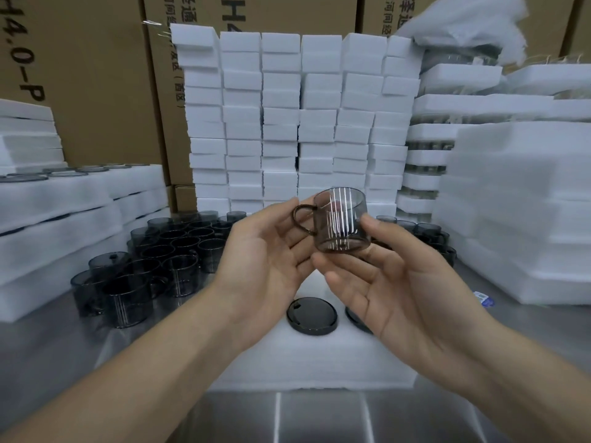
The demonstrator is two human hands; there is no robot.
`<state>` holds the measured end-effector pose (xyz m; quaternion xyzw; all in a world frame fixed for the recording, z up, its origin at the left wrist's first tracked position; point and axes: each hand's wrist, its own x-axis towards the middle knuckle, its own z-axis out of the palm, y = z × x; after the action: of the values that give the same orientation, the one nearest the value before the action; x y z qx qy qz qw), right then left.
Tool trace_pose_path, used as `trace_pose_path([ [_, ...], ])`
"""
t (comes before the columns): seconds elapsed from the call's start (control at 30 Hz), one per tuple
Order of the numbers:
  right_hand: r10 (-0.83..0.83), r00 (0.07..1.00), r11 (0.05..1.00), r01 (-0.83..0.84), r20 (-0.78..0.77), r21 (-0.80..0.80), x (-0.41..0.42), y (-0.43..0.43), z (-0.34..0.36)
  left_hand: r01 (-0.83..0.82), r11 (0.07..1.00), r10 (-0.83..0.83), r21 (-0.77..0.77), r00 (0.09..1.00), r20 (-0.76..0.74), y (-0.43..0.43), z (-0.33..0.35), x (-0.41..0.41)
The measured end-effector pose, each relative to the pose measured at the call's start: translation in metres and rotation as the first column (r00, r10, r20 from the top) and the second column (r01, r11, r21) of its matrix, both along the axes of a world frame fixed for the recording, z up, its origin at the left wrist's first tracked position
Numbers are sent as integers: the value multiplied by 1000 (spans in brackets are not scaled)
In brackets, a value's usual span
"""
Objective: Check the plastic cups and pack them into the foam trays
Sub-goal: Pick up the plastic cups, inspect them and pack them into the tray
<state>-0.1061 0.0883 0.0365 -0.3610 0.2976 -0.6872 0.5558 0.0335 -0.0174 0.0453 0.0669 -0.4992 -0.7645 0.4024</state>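
On the far left, stacked foam trays (80, 199) sit on the counter (319, 417), the top one showing cup rims set into it. Just beside them stands a crowd of loose cups (179, 247), dark, see-through and upright. The left hand (265, 251) is raised palm-up with its fingers nearly straight, the tips resting at the handle of the smoky cup (343, 220). That cup is held upright in the air above the near foam tray (256, 362), where two seated cups (311, 315) show as dark rings. The right hand (399, 289) pinches the cup, thumb on its right wall and curled fingers under its base. Behind rises a wall of foam blocks (281, 123). To the right stand more tray stacks (511, 203).
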Motion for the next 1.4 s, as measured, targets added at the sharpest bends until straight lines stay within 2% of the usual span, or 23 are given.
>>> trace_pose_path([
  [0.1, -9, 997, 999, 6, 79, 34, -1, 0, 2, -26, 999, 26, -27, 1000, 0, -1, -1, -2],
  [0.3, 11, 985, 1000, -9, 175, -11, -3, -1, -2, -95, 993, 95, -77, 995, -6, 0, -1, -2],
  [0.57, 34, 988, 998, -41, 153, 41, 2, 1, 1, 13, 992, -10, -122, 1000, 24, 1, 2, 3],
  [0.7, 57, 983, 998, -57, 177, -1, 3, 2, 1, -6, 995, 7, -103, 1000, 8, 0, 2, 2],
  [0.87, 128, 969, 990, -136, 213, 24, 6, 3, 2, 85, 995, -87, -54, 995, -39, -3, 3, 5],
  [1.03, 108, 988, 986, -121, 111, 113, 7, 3, 3, 47, 983, -44, -180, 999, 24, -2, 3, 5],
  [1.23, 116, 984, 991, -124, 135, 54, 3, 7, 3, -46, 978, 61, -203, 996, 68, -5, 1, 4],
  [1.33, 37, 999, 997, -38, 2, 66, 5, 3, 2, -69, 949, 114, -307, 985, 132, -8, 2, 7],
  [1.4, -45, 995, 997, 51, -90, 63, 7, 0, -1, -75, 900, 174, -429, 965, 196, -13, 5, 13],
])
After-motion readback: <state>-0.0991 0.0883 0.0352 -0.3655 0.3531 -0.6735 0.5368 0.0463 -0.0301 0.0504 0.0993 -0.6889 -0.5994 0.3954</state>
